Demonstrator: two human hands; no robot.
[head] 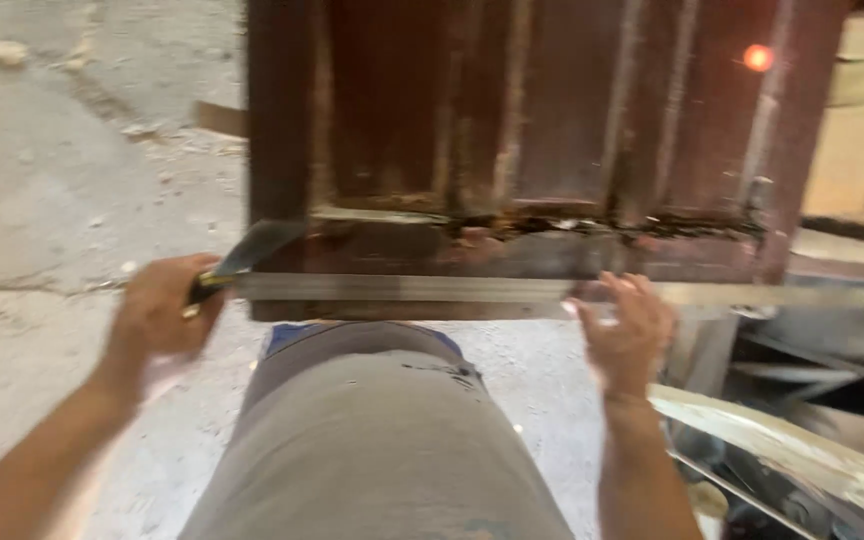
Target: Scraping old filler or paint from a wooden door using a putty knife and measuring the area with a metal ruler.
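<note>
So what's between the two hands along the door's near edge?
In the head view, a long metal straightedge spans from left hand to right hand.

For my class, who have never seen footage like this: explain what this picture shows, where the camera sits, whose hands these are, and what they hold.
There is one picture, from a camera worn on a person's head, looking down past their own body. No machine is involved, only two bare hands. The left hand grips a scraper with a dark handle and flat blade. The right hand presses on a long metal straightedge lying across the near edge of a worn, dark red wooden door. Around it is a dusty concrete floor. The image is blurred.
</note>
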